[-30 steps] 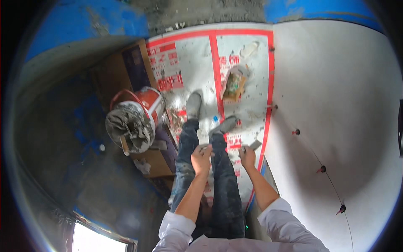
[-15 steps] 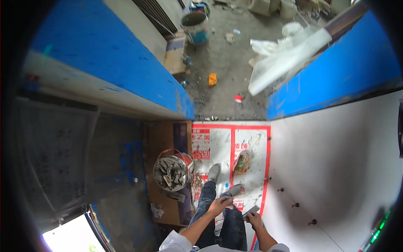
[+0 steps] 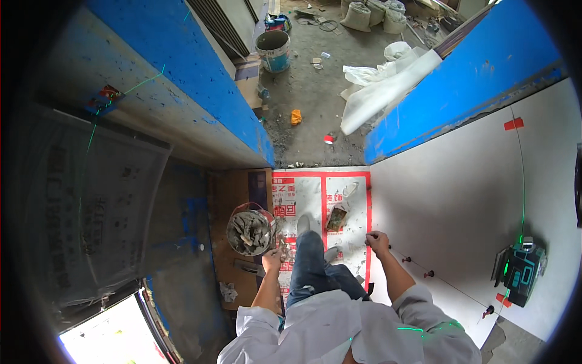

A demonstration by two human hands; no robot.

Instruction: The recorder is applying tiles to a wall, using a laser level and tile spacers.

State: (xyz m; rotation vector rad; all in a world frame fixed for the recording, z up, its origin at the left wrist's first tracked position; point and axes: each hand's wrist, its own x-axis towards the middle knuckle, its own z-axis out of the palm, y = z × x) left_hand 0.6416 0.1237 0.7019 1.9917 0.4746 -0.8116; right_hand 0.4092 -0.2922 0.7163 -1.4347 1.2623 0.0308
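Note:
My left hand [image 3: 273,259] is low beside the bucket [image 3: 271,212] of grey mortar, its fingers curled; what they hold, if anything, is hidden. My right hand [image 3: 377,241] reaches forward by the large pale wall panel [image 3: 442,200], fingertips pinched around something too small to make out. Along the panel's seam sit several small dark-and-red knobs [image 3: 429,274], the nearest one a little beyond my right hand. A flat trowel [image 3: 248,267] lies on the brown board below the bucket. Near my right leg a small grey flat piece [image 3: 360,279] partly shows.
A laser level [image 3: 522,273] casting green lines is at the right panel. An opened bag [image 3: 336,218] lies on the red-and-white floor sheeting [image 3: 303,188]. Blue-edged walls flank the opening ahead; beyond are another bucket [image 3: 274,57], plastic sheeting [image 3: 388,91] and sacks [image 3: 356,17].
My hands have moved apart: left toward the bucket, right forward to the panel. The flat grey tool at my right hand is no longer seen there. The view has shifted, showing the laser level.

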